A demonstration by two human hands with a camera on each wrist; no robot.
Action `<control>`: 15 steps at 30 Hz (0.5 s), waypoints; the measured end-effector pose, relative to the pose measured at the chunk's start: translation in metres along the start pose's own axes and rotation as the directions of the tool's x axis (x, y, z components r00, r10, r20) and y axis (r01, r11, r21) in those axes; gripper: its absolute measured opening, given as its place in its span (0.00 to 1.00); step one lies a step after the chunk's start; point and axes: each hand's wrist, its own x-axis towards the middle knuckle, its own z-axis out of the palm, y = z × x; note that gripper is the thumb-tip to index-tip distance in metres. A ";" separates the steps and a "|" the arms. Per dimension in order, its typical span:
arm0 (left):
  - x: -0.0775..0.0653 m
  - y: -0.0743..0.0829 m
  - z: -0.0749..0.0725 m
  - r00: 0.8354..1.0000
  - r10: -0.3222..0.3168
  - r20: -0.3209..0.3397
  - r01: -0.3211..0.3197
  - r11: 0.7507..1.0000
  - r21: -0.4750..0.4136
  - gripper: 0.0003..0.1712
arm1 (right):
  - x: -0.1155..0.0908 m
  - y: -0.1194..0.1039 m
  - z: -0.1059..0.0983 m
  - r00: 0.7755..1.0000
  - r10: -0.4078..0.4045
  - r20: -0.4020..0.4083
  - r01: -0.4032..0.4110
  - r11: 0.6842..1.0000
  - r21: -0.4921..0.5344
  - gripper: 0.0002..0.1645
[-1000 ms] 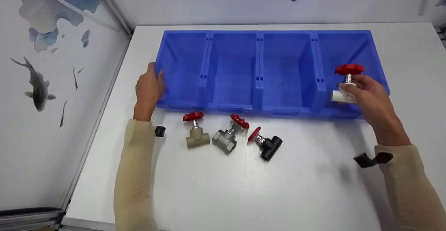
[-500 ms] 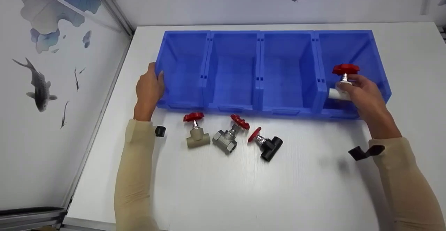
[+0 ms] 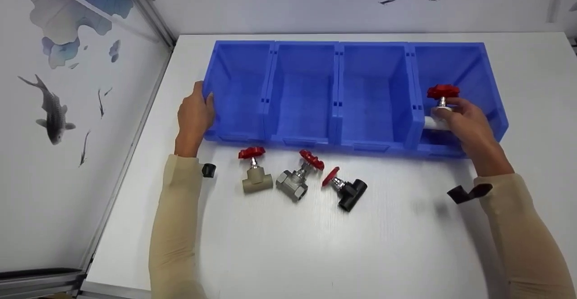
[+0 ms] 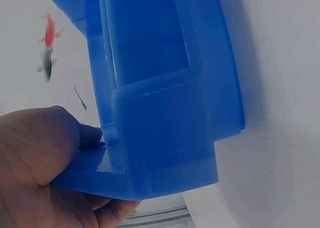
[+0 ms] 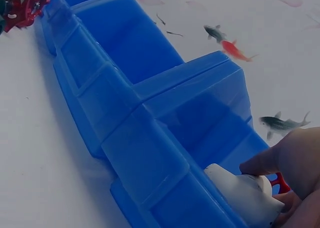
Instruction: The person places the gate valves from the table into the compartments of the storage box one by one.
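At the far left of the head view, my left hand (image 3: 194,116) grips the side wall of the leftmost blue bin (image 4: 165,143), thumb inside and fingers outside. My right hand (image 3: 472,127) holds a white stop valve (image 3: 436,123) with a red handwheel (image 3: 443,91) by its neck, inside the front opening of the rightmost bin (image 3: 495,96). The valve's white tee body overlaps the bin's front lip in the right wrist view. Part of that body is hidden behind the fingers.
Several blue bins stand joined in a row on the white table (image 3: 288,254). In front of them lie a beige valve (image 3: 257,181), a silver metal valve (image 3: 292,185) and a black valve (image 3: 352,195), all with red handwheels. Fish-patterned panels (image 3: 54,114) stand left and behind.
My right hand has moved the white valve slightly left and lower, further into the rightmost bin. The left hand keeps its hold, and the three valves on the table stay put.
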 end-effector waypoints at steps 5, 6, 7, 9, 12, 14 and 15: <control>0.000 0.001 0.000 1.000 0.010 -0.010 -0.010 1.000 0.002 0.27 | 0.006 0.002 0.001 1.000 -0.018 -0.015 0.018 0.999 -0.036 0.45; 0.000 0.001 0.000 1.000 0.012 -0.013 -0.012 1.000 0.003 0.27 | 0.007 0.003 0.002 1.000 -0.019 -0.014 0.019 0.999 -0.033 0.45; 0.000 0.002 0.000 1.000 0.011 -0.013 -0.011 1.000 0.005 0.27 | 0.008 0.002 0.002 1.000 -0.019 -0.015 0.018 0.999 -0.030 0.46; 0.000 0.002 0.000 1.000 0.005 -0.010 -0.005 1.000 0.011 0.27 | 0.009 0.002 0.002 1.000 -0.013 -0.010 0.012 1.000 -0.022 0.48; 0.000 0.001 0.000 1.000 -0.004 -0.003 0.004 1.000 0.011 0.27 | 0.011 0.002 0.003 1.000 -0.006 -0.009 0.006 1.000 -0.030 0.52; 0.000 0.001 0.000 1.000 -0.004 -0.003 0.004 1.000 0.008 0.27 | 0.012 0.003 0.004 1.000 -0.009 -0.010 0.008 0.999 -0.040 0.52; -0.001 0.001 0.000 1.000 -0.003 -0.005 0.003 1.000 0.004 0.27 | 0.013 0.003 0.004 1.000 -0.013 -0.012 0.012 0.999 -0.048 0.51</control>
